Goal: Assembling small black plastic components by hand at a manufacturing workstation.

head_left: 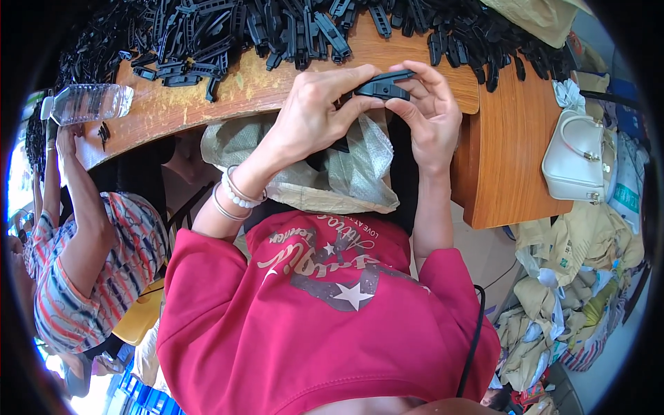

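Note:
Between my two hands, just in front of the table's near edge, is a black plastic clip-like part point(382, 87). Two long pieces of it spread apart in a narrow V toward the right. My left hand point(312, 109), with bracelets at the wrist, pinches its left end between thumb and fingers. The thumb and fingers of my right hand point(432, 117) close on its right end. Below my hands an open woven sack point(297, 185) hangs at my lap, with something dark partly showing inside. A heap of similar black plastic parts point(290, 31) covers the far side of the table.
The wooden table point(242, 90) curves across the front, with a side section point(515, 152) at right. A clear plastic bottle point(93, 104) lies at left, near a co-worker's arm point(83, 200). A white handbag point(574, 159) rests at right, above piled sacks point(539, 325).

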Demonstrator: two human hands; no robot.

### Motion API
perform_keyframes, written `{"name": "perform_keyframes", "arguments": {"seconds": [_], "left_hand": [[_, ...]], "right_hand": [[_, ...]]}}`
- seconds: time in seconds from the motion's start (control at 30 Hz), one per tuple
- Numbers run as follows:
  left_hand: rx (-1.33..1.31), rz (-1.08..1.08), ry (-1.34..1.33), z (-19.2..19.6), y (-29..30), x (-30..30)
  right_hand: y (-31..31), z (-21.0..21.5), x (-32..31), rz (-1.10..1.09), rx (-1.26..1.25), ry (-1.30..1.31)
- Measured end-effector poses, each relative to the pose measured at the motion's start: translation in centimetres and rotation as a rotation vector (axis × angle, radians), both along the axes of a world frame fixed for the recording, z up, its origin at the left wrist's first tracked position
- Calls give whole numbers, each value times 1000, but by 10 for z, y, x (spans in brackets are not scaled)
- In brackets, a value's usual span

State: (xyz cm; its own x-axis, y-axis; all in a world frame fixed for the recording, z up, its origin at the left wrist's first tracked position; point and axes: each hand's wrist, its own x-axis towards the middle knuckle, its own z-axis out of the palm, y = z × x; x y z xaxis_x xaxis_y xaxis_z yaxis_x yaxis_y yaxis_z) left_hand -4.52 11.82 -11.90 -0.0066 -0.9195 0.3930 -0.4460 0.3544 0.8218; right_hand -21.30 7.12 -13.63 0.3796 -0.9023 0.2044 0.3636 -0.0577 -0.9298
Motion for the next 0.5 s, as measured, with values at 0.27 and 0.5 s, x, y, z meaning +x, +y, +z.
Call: {"name": "perform_keyframes", "arguments": {"seconds": [0.27, 0.5], "left_hand": [[165, 2, -39, 13, 6, 3], [315, -139, -441, -8, 34, 37]], "right_hand": [[-7, -4, 4, -26, 27, 43], [-56, -10, -7, -191, -336, 415]]}}
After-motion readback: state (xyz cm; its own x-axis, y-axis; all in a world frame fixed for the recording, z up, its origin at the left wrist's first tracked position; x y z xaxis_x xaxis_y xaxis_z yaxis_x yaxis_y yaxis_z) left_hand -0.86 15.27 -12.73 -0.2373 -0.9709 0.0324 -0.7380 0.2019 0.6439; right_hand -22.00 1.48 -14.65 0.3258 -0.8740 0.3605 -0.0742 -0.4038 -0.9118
